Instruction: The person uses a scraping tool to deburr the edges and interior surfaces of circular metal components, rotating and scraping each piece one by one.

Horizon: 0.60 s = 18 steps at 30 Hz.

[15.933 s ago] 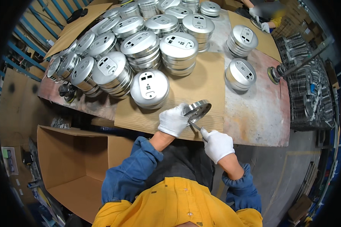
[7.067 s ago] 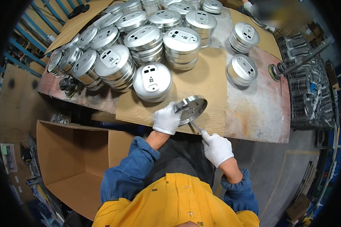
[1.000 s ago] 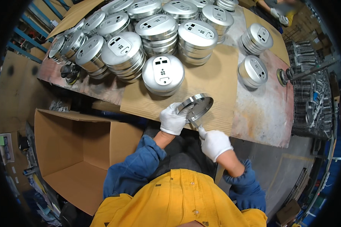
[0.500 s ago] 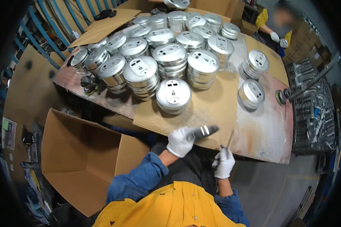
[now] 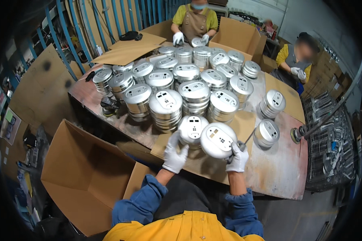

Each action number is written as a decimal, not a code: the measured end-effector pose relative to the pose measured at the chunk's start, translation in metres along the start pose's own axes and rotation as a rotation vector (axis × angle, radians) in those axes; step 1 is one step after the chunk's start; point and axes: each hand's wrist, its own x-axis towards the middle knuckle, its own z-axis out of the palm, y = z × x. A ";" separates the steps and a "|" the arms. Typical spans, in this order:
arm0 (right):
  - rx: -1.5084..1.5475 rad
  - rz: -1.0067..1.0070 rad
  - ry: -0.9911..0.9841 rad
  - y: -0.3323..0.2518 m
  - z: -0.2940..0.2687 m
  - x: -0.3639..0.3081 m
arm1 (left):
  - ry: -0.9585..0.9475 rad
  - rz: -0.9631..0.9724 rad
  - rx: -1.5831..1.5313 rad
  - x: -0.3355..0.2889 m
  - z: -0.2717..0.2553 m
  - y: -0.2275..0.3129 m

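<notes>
In my right hand (image 5: 238, 158) is a round silver metal cover (image 5: 216, 148) with cut-out openings, tilted with its face up. A thin metal rod (image 5: 250, 136) also sticks out of this hand, pointing up and right. My left hand (image 5: 175, 156), white-gloved like the right, has its fingers apart and holds nothing. Its fingertips are beside the left edge of another silver cover (image 5: 193, 127) at the front of the stacks; I cannot tell whether they touch. Behind, several stacks of the same covers (image 5: 165, 108) stand on the cardboard-covered table (image 5: 225, 170).
An open cardboard box (image 5: 82, 176) is at my left, below the table edge. Two small stacks (image 5: 266, 132) stand at the right, near a round-headed tool (image 5: 297, 134). Co-workers (image 5: 195, 22) work at the far side and the right. A wire rack (image 5: 328, 140) of metal parts stands beyond.
The dark, blurred piece that my left hand held is gone from it, and that hand has opened near the front stack. My right hand, still with the rod, has risen and now grips a cover.
</notes>
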 end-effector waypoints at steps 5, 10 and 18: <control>-0.124 -0.121 -0.042 0.032 0.058 0.014 | 0.212 -0.422 -0.450 0.008 0.008 -0.088; -0.401 -0.184 -0.130 0.052 0.080 0.031 | 0.205 -0.497 -0.338 0.021 0.035 -0.094; -1.238 -0.760 -0.148 0.029 0.084 0.033 | 0.390 -0.433 -0.114 0.030 0.067 -0.064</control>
